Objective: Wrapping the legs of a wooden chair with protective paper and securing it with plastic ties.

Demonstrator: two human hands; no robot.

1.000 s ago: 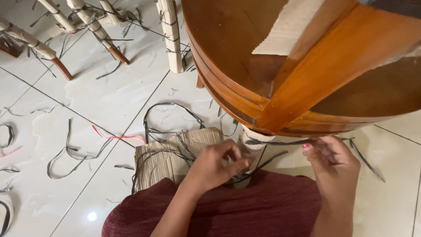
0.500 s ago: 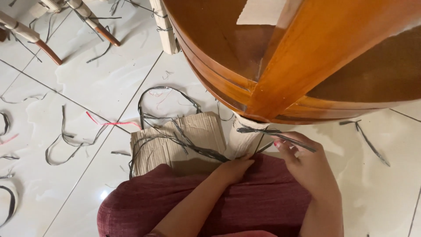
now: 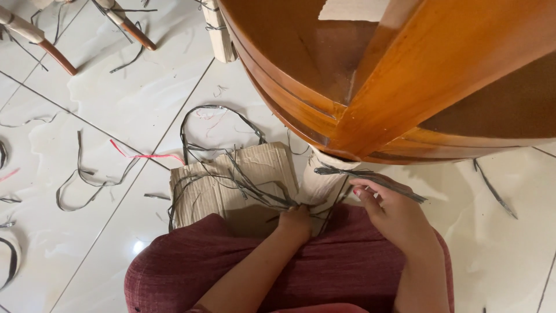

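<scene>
A round brown wooden frame stands over my lap, its pale wrapped leg coming down to the floor. My left hand is closed at the foot of that leg, gripping a bundle of dark thin strips that trail left over a piece of corrugated cardboard. My right hand sits to the right of the leg, fingers pinching a dark strip that runs across the leg.
White floor tiles are littered with dark strip offcuts and one red strip. Wrapped furniture legs and a pale post stand at the top left. My maroon-covered lap fills the bottom.
My left hand has dropped lower to the base of the leg with the strip bundle. My right hand has moved left toward the leg, pulling a strip across it.
</scene>
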